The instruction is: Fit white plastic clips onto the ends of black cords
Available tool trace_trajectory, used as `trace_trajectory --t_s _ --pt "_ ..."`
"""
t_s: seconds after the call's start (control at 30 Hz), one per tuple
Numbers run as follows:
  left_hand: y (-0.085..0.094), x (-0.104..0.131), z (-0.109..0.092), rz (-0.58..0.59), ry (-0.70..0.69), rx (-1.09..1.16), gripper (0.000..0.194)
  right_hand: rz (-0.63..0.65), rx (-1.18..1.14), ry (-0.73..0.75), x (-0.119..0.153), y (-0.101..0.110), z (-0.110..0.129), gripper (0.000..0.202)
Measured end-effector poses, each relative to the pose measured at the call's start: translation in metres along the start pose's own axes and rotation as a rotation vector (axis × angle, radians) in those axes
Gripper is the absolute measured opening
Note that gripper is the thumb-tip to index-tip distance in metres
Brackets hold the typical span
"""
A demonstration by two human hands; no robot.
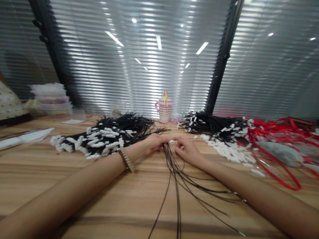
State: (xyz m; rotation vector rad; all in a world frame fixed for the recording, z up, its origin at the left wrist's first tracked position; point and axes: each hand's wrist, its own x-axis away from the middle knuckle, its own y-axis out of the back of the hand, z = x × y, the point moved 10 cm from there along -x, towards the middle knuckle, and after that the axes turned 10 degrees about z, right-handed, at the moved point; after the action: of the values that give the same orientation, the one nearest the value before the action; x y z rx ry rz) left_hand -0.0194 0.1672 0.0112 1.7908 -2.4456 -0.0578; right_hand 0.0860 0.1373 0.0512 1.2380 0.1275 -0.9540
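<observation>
My left hand point(155, 143), with a beaded bracelet point(126, 159) at the wrist, is closed on the upper end of a bunch of thin black cords point(174, 169). The cords hang from its fingertips and fan out over the wooden table toward me. Just to the right, my right hand point(185, 149) has its fingers bent together at a small white piece point(171, 142), which lies between the two hands. Whether the right fingertips grip that piece or a cord is too small to tell.
Black cords with white tags point(104, 137) are heaped at the left. More black cords point(211, 124), loose white pieces point(231, 151) and red ribbons point(276, 132) lie right. A striped cup point(164, 111) stands behind, plastic boxes point(53, 99) back left.
</observation>
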Motion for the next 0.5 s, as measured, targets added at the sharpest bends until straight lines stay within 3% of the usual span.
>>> trace_trajectory --t_s 0.5 --pt "-0.0028 0.0023 0.0002 -0.001 0.027 -0.055 0.029 0.022 0.081 0.074 0.0005 -0.0036 0.0085 0.012"
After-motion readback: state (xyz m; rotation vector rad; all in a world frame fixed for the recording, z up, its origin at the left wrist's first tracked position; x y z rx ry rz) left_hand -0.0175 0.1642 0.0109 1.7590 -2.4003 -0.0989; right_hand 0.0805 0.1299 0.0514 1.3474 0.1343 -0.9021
